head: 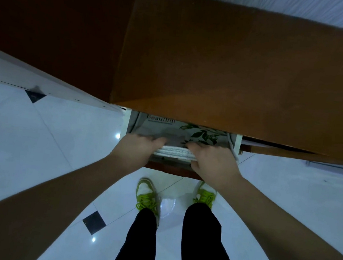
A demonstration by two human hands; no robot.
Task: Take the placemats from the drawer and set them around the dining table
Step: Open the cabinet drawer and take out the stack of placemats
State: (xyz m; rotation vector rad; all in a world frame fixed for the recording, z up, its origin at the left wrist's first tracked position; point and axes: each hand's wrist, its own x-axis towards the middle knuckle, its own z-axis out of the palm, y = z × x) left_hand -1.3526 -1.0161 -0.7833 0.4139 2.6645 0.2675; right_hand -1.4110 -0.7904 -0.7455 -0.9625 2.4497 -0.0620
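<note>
A: Report surface and room.
B: Brown wooden surface (228, 57) fills the upper view; white tiled floor (36, 146) with dark diamond insets lies below.
A: Task item location?
B: White woven placemats (173, 152), stacked inside the open drawer (237, 143), under a leaf-printed bag (187, 131).
A: Hands?
B: Left hand (136, 147) and right hand (211, 162) grip the stack's ends, fingers curled.
A: Obstructions?
B: The surface overhangs the drawer's rear. Green-laced shoes (148, 197) stand beneath.
</note>
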